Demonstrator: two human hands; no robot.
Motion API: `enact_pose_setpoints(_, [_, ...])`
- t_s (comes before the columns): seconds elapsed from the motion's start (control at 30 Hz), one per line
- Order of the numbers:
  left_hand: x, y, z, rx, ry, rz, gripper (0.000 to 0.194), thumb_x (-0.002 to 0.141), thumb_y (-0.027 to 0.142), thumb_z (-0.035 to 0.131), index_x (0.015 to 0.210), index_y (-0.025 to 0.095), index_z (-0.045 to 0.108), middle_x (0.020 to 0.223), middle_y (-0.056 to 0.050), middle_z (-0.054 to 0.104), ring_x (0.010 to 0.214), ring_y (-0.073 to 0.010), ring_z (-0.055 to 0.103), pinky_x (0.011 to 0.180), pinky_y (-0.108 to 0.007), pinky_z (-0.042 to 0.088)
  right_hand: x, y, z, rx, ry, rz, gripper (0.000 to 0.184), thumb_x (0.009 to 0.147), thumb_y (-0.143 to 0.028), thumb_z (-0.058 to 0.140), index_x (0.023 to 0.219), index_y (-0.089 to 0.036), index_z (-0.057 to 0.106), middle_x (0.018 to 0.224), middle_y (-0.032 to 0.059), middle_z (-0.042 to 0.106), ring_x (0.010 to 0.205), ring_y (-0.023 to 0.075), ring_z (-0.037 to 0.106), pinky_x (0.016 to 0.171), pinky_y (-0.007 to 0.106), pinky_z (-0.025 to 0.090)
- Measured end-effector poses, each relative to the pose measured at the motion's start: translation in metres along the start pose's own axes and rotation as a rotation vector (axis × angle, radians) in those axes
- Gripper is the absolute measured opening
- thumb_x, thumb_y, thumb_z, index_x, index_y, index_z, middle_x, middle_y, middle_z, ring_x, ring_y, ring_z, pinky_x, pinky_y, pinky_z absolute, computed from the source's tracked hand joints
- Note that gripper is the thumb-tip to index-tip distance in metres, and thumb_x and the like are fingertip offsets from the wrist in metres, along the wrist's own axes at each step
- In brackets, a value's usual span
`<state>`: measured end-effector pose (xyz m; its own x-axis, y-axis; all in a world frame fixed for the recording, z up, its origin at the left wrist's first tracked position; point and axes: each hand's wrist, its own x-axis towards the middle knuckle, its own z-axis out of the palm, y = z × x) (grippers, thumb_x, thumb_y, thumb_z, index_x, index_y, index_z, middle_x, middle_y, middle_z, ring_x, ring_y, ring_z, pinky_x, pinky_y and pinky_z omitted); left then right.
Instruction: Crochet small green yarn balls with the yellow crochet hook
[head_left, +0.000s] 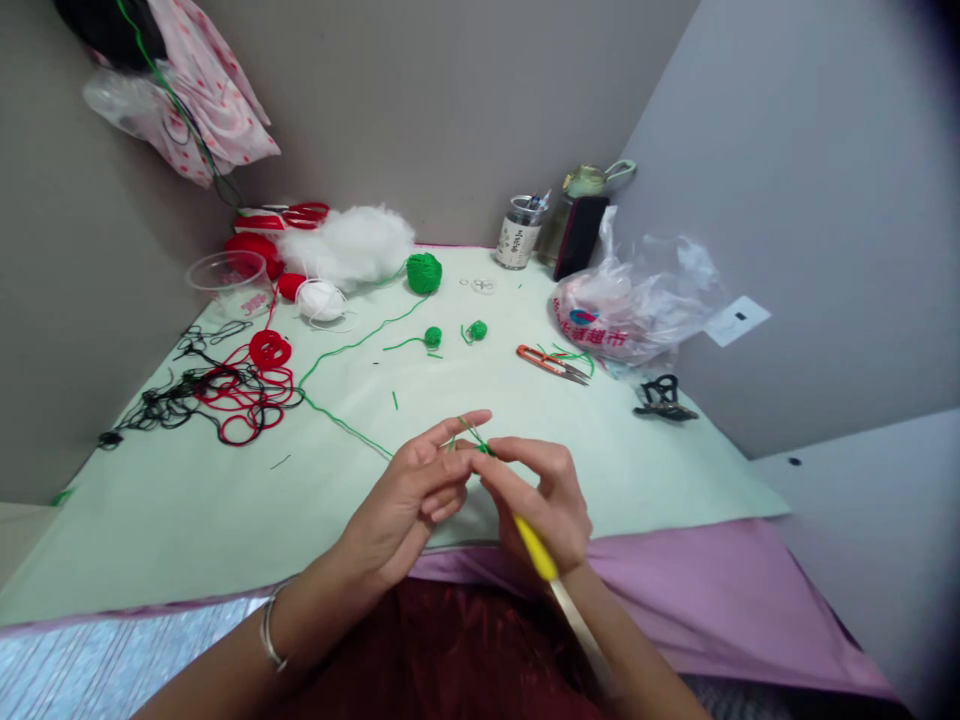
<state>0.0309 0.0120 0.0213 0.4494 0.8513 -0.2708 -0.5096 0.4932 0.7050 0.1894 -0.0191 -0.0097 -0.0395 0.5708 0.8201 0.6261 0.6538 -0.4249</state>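
My left hand (pixel 409 500) and my right hand (pixel 544 500) meet over the near edge of the pale green table cover (pixel 187 500). The right hand grips a crochet hook with a yellow handle (pixel 536 548), its tip at a tiny green crocheted piece (pixel 484 448). My left hand pinches that green piece and the green yarn strand (pixel 345 425), index finger stretched out. The strand runs left and back toward the green yarn ball (pixel 424 272).
Two small green crocheted balls (pixel 433 336) and orange snips (pixel 551 364) lie mid-table. Tangled red and black yarn (pixel 225 390) lies left, beside a clear cup (pixel 229 280) and white stuffing (pixel 349 245). A plastic bag (pixel 630 305), a jar (pixel 519 232) and a black clip (pixel 664 398) are right.
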Motion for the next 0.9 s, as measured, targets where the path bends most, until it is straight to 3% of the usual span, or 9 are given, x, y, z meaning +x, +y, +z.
enact_pose_setpoints(0.13, [0.0, 0.01, 0.001, 0.009, 0.034, 0.082, 0.039, 0.077, 0.021, 0.091, 0.114, 0.017, 0.08, 0.073, 0.006, 0.053, 0.049, -0.0004, 0.022, 0.043, -0.015, 0.02, 0.008, -0.003, -0.002, 0.497, 0.157, 0.39, 0.023, 0.104, -0.018, 0.059, 0.108, -0.029, 0.078, 0.085, 0.0016, 0.074, 0.073, 0.0167, 0.067, 0.066, 0.032, 0.056])
enact_pose_setpoints(0.2, [-0.001, 0.01, 0.003, 0.068, 0.015, 0.111, 0.038, 0.076, 0.024, 0.092, 0.113, 0.018, 0.082, 0.08, 0.003, 0.058, 0.051, -0.0015, 0.027, 0.043, -0.016, 0.021, 0.013, -0.004, -0.001, 0.634, 0.167, 0.473, 0.02, 0.105, -0.021, 0.06, 0.101, -0.027, 0.078, 0.083, 0.0014, 0.073, 0.072, 0.0159, 0.064, 0.065, 0.031, 0.054])
enact_pose_setpoints(0.37, [-0.003, -0.002, 0.005, 0.193, 0.043, 0.193, 0.036, 0.08, 0.027, 0.091, 0.114, 0.023, 0.083, 0.082, 0.002, 0.062, 0.058, -0.0045, 0.038, 0.049, -0.018, 0.029, 0.011, -0.004, 0.003, 0.504, 0.052, 0.41, 0.022, 0.103, -0.016, 0.062, 0.106, -0.029, 0.08, 0.095, 0.0033, 0.077, 0.085, 0.0181, 0.07, 0.073, 0.033, 0.057])
enact_pose_setpoints(0.47, [-0.002, -0.007, 0.005, 0.181, 0.057, 0.217, 0.042, 0.079, 0.024, 0.091, 0.12, 0.024, 0.081, 0.082, 0.003, 0.062, 0.057, -0.0041, 0.038, 0.051, -0.018, 0.031, 0.003, -0.003, 0.003, 0.244, 0.021, 0.241, 0.034, 0.099, -0.01, 0.065, 0.119, -0.033, 0.079, 0.103, 0.0047, 0.078, 0.092, 0.0203, 0.073, 0.077, 0.035, 0.06])
enact_pose_setpoints(0.53, [-0.001, -0.005, 0.004, 0.105, 0.028, 0.135, 0.046, 0.08, 0.024, 0.09, 0.124, 0.022, 0.078, 0.075, 0.004, 0.059, 0.053, -0.0035, 0.032, 0.049, -0.018, 0.028, 0.0, -0.002, 0.001, 0.122, 0.015, 0.138, 0.037, 0.096, -0.009, 0.068, 0.122, -0.034, 0.079, 0.109, 0.0065, 0.078, 0.096, 0.0223, 0.074, 0.079, 0.036, 0.061])
enact_pose_setpoints(0.63, [0.001, 0.002, 0.003, -0.024, 0.001, 0.005, 0.048, 0.08, 0.022, 0.089, 0.126, 0.016, 0.077, 0.065, 0.009, 0.046, 0.049, -0.0021, 0.021, 0.046, -0.016, 0.025, 0.004, -0.001, -0.003, 0.233, 0.099, 0.253, 0.027, 0.099, -0.013, 0.065, 0.113, -0.031, 0.08, 0.097, 0.0055, 0.078, 0.085, 0.0211, 0.072, 0.072, 0.036, 0.059])
enact_pose_setpoints(0.73, [0.001, 0.007, 0.003, -0.032, 0.001, 0.022, 0.043, 0.078, 0.02, 0.089, 0.12, 0.016, 0.079, 0.07, 0.007, 0.049, 0.049, -0.0008, 0.022, 0.045, -0.015, 0.025, 0.012, -0.001, -0.004, 0.508, 0.169, 0.46, 0.018, 0.103, -0.021, 0.063, 0.101, -0.027, 0.08, 0.084, 0.0028, 0.074, 0.07, 0.0168, 0.066, 0.062, 0.032, 0.053])
enact_pose_setpoints(0.9, [-0.002, 0.003, 0.006, 0.075, -0.008, 0.085, 0.039, 0.077, 0.024, 0.092, 0.115, 0.021, 0.082, 0.083, 0.002, 0.059, 0.055, -0.0027, 0.031, 0.046, -0.016, 0.026, 0.013, 0.002, 0.0, 0.664, 0.08, 0.53, 0.015, 0.102, -0.025, 0.066, 0.099, -0.027, 0.081, 0.092, 0.0029, 0.076, 0.075, 0.0155, 0.065, 0.068, 0.031, 0.053])
